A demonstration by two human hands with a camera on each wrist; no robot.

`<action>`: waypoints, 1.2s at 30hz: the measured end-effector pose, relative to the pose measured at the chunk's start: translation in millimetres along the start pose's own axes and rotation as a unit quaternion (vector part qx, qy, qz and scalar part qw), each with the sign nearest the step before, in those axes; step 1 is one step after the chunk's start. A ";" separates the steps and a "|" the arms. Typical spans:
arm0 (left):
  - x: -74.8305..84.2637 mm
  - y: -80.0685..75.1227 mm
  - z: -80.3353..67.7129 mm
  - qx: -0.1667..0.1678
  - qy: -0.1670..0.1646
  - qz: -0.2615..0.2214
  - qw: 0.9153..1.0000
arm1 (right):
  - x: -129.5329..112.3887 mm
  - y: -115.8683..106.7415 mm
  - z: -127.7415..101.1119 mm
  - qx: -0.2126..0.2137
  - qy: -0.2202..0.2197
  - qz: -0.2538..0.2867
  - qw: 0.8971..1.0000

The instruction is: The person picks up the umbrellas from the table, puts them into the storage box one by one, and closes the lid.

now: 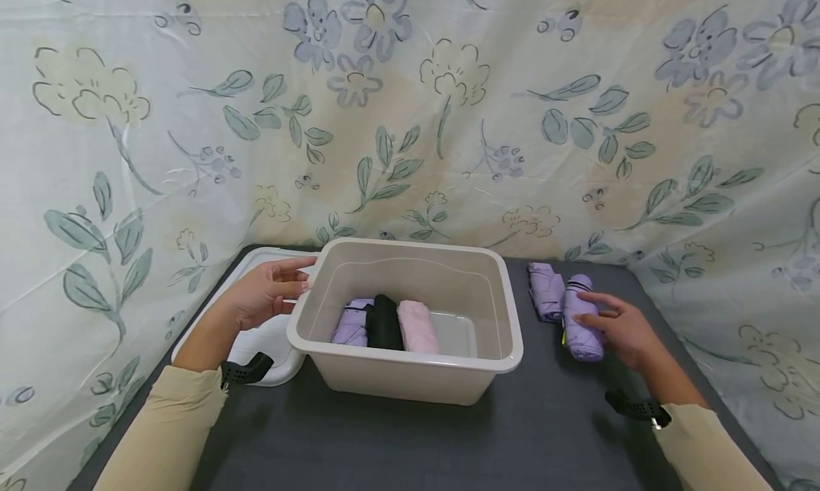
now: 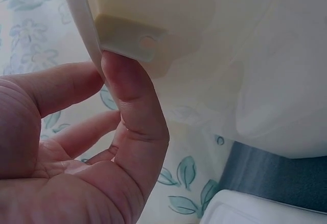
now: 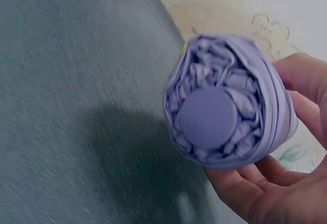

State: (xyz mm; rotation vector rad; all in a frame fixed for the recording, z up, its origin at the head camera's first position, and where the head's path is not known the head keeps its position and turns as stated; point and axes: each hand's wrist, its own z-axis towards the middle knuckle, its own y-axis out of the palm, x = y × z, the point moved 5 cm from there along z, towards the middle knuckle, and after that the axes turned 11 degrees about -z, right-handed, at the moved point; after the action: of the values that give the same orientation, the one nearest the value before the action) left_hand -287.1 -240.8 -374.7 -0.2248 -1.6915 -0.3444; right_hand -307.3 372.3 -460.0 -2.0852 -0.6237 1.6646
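Lilac umbrella (image 1: 581, 319) within right fingers (image 1: 592, 313)

Bin (image 1: 410, 366) smooth glossy plastic; umbrella (image 1: 581, 317) crinkled lilac cloth; tabletop (image 1: 397, 441) matt grey fabric.

Four folded umbrellas show: three in one bin (image 1: 410, 263), purple (image 1: 351, 329), black (image 1: 384, 321), pink (image 1: 418, 326); one purple outside (image 1: 579, 317). One purple sleeve (image 1: 546, 290), one lid (image 1: 265, 345).

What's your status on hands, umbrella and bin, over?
Left hand steadies the bin by its rim. Right hand grips a folded purple umbrella on the table. Bin holds three umbrellas, space free on the right. Nothing in the way.
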 end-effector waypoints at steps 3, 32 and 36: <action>-0.1 -0.2 0.3 0.001 0.000 -0.001 1.000 | -7.6 5.1 -6.1 -0.015 -0.006 0.023 1.000; 8.2 -0.2 0.0 0.004 -0.007 0.031 0.999 | -124.0 26.6 -69.3 -0.086 -0.113 0.156 0.977; 8.2 0.3 0.7 0.006 -0.012 0.036 0.999 | -137.3 28.2 -73.0 -0.094 -0.118 0.170 0.974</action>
State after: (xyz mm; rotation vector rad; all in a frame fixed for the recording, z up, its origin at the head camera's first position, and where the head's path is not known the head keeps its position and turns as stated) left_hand -288.8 -240.7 -366.7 -0.2824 -1.7032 -0.2790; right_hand -259.6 268.6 -350.8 -2.2432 -0.5345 2.1446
